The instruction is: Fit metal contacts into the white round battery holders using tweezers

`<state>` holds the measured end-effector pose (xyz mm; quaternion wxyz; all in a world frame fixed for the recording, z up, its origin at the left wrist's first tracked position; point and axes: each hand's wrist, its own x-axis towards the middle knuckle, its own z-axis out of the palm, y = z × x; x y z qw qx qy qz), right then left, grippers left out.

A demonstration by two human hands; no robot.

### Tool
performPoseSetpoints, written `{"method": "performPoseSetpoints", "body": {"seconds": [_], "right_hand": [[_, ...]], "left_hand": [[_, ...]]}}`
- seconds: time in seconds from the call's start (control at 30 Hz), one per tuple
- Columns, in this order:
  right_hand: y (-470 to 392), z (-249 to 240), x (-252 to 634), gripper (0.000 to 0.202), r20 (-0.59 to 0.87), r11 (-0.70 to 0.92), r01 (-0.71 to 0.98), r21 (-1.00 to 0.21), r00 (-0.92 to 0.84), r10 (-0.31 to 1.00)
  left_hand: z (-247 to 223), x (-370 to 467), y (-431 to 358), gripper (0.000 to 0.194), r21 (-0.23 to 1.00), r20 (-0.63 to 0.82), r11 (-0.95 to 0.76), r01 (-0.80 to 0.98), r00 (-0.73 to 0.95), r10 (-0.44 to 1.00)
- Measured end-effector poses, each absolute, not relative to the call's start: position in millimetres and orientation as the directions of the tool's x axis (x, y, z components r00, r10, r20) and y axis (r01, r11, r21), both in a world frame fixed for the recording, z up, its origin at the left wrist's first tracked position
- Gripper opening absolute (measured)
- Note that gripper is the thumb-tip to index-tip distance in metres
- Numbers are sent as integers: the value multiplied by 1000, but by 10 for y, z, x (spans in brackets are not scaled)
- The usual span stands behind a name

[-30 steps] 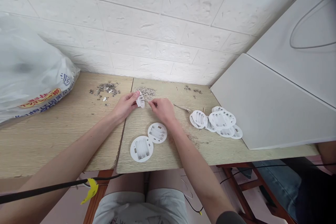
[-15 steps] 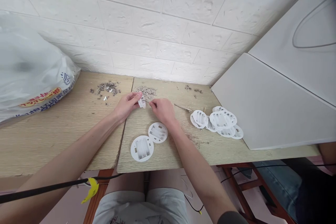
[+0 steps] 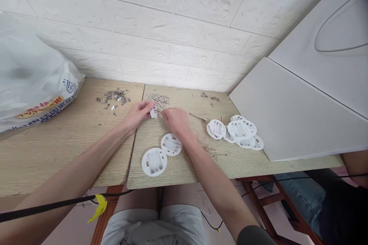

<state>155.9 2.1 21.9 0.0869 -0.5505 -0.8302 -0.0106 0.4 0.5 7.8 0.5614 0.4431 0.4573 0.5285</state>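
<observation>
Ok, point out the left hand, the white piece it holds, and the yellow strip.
Left hand (image 3: 137, 116): head view, middle of the hand.
White piece (image 3: 154, 113): head view, its visible face.
Yellow strip (image 3: 100, 207): head view, its middle.

White plastic piece (image 3: 154, 113): being held steeply tilted, partly hidden from where I'm standing; showing just left of mid-frame.

Beyond your fingers (image 3: 149, 105), a white brick-patterned wall (image 3: 129, 19) rose behind a pale wood-grain tabletop (image 3: 57, 149), which spread out beneath them. Well to their right stood white panels (image 3: 313, 118). Lower than the fingers, nearer you, showed a pinkish floor (image 3: 69, 224) and, rightward, a reddish-brown wooden frame (image 3: 270, 201). Light was soft, even.
</observation>
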Motion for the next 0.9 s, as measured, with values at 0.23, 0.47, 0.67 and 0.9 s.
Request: {"method": "performPoseSetpoints", "body": {"seconds": [0.23,0.47,0.67,0.9], "right_hand": [[46,180,1577,34,185,405,904,-135,-378,907],[72,221,1656,36,173,380,899,-220,-347,922],[59,197,1614,37,188,366,897,-248,-326,926],[50,217,1597,35,170,354,906,-234,-320,932]], "left_hand": [[73,-27,33,40,979,-46,57,-193,58,997],[44,-65,79,39,967,-47,70,-245,98,994],[32,-46,63,41,979,-33,53,-198,100,994],[41,-29,50,40,976,-58,77,-205,98,993]]}}
